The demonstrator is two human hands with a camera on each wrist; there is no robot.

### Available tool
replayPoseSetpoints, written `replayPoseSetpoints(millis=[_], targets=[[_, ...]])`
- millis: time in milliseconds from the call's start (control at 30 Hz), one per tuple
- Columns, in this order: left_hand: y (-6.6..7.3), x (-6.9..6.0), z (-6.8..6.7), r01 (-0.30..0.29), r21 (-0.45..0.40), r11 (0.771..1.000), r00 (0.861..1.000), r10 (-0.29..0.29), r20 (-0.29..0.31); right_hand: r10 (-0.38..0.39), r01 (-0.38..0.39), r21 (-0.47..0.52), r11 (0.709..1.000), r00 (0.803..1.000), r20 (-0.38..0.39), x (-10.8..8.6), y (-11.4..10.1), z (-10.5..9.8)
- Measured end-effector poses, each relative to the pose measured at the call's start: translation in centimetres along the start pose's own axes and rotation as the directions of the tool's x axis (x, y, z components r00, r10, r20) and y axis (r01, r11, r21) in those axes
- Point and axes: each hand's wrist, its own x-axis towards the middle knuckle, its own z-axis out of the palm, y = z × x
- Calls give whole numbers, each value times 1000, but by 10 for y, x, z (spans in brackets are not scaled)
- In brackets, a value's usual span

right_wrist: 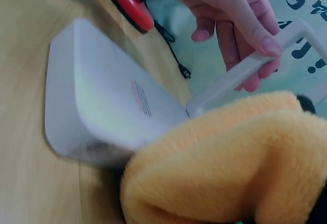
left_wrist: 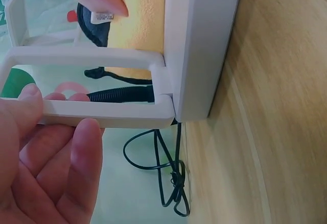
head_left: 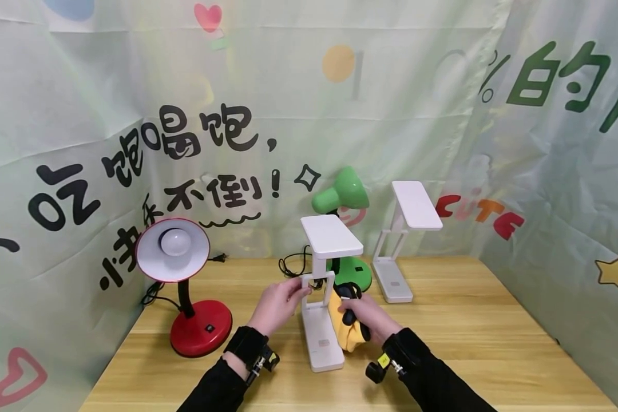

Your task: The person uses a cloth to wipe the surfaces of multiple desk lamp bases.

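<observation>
A white folding desk lamp [head_left: 323, 337] stands upright at the middle of the table, its flat head [head_left: 332, 236] level above the base. My left hand [head_left: 278, 306] pinches one side of the lamp's frame-shaped arm between thumb and fingers, as the left wrist view shows with the frame bar [left_wrist: 112, 113]. On the lamp's right side, my right hand [head_left: 372, 316] grips a fluffy yellow cloth with dark edging [head_left: 351, 336]. In the right wrist view the cloth [right_wrist: 219, 157] lies beside the white base [right_wrist: 117, 91]; whether they touch is unclear.
A red desk lamp [head_left: 201, 331] stands at the left, its shade facing forward. Behind the middle lamp is a green lamp [head_left: 346, 191] with a black cord [head_left: 288, 266]. Another white lamp [head_left: 393, 281] stands back right. A printed cloth backdrop [head_left: 268, 74] surrounds the wooden table [head_left: 458, 332].
</observation>
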Motion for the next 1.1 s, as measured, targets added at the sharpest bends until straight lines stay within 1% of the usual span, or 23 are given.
replayPoseSetpoints(millis=[100,233,467,633,733,800,900,1000,1100], targets=[[0,0,0,-11,-2,1000,1000,11,-3,-3,3,-18,1000,1000,11,-3,1,-3],[1,0,0,-11,-5,1000,1000,11,-8,-1,2,-17,1000,999,37,-13,5,-7],[0,-1,0,-7,-16,1000,1000,6,-11,21,-17,-28,999,990,141,-46,12,-12],[-1,0,0,-3,-25,1000,1000,3,-8,30,-25,-27,999,976,218,-69,20,-14],[-2,0,1,1,-31,1000,1000,-1,-1,27,-24,-17,1000,969,247,-79,25,-16],[-3,0,1,3,-34,999,1000,-2,2,25,-22,-18,1000,969,244,-81,27,-15],[-4,0,2,1,-39,999,1000,-1,7,19,-17,-12,1000,978,207,-79,27,-13],[-4,0,2,2,-51,999,1000,-1,8,6,-7,6,1000,987,161,-73,26,-8],[-4,0,2,2,-57,998,1000,-2,7,-8,2,48,999,992,127,-64,23,-4]])
